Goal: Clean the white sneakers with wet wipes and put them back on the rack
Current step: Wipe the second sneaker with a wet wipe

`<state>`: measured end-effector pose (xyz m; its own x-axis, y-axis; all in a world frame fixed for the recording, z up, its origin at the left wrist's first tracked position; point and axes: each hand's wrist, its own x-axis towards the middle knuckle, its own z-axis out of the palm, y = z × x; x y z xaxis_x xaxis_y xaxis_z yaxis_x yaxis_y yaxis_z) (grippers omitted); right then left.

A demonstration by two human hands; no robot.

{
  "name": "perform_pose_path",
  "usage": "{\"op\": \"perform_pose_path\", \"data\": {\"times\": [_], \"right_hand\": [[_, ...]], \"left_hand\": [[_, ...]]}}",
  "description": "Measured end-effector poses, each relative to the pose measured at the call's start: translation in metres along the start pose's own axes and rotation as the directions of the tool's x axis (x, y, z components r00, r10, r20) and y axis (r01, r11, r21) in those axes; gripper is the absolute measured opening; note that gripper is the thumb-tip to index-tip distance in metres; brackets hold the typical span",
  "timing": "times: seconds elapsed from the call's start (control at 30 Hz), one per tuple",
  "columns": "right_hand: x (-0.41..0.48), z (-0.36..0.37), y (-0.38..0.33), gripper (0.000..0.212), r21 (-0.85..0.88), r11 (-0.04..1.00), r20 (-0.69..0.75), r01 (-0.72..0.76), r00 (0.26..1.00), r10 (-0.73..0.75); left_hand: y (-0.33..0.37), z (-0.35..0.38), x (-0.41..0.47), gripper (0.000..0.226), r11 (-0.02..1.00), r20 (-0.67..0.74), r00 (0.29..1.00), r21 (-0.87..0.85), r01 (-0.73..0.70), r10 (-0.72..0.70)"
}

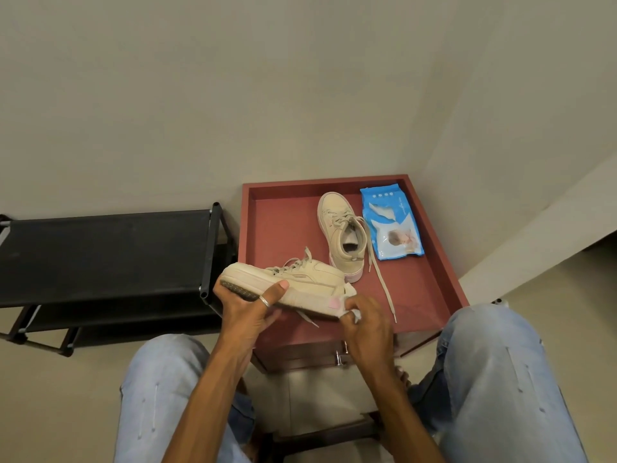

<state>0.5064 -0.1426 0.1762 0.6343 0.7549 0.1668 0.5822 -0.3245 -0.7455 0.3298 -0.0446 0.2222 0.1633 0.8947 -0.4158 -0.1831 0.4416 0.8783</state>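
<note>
My left hand [248, 307] grips an off-white sneaker [287, 280] by the toe end of its sole, holding it on its side above the red table. My right hand [365, 320] pinches a white wet wipe [352, 297] against the sneaker's heel, near a pink tab. The second sneaker [340, 235] stands upright on the table, its long lace trailing toward me. A blue wet wipes pack [390, 223] lies to its right. The black shoe rack [107, 255] stands to the left of the table.
The red table [283, 222] has a raised rim and a drawer with a metal handle [340, 357] at the front. Beige walls close in behind and on the right. My knees in light jeans flank the table.
</note>
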Motion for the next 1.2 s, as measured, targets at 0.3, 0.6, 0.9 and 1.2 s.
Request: {"op": "perform_pose_path", "data": {"times": [0.3,0.6,0.9,1.2], "right_hand": [[-0.005,0.005,-0.017,0.022,0.089,0.966,-0.023,0.244,0.970,-0.243],[-0.002,0.003,-0.012,0.022,0.289,0.933,0.002,-0.215,0.975,0.224],[0.007,0.005,0.007,0.021,0.254,0.919,0.099,-0.300,0.954,0.284],[-0.003,-0.001,-0.015,0.027,0.449,0.809,0.115,-0.379,0.923,0.368]], "left_hand": [[0.000,-0.001,-0.002,0.084,1.000,0.004,1.000,-0.019,0.002,-0.002],[-0.002,-0.003,0.002,0.086,0.999,-0.014,1.000,-0.045,0.017,-0.018],[-0.003,0.001,0.002,0.087,0.999,-0.022,1.000,-0.050,0.019,-0.020],[-0.010,0.011,0.004,0.101,0.973,-0.030,0.998,-0.226,0.047,-0.055]]}}
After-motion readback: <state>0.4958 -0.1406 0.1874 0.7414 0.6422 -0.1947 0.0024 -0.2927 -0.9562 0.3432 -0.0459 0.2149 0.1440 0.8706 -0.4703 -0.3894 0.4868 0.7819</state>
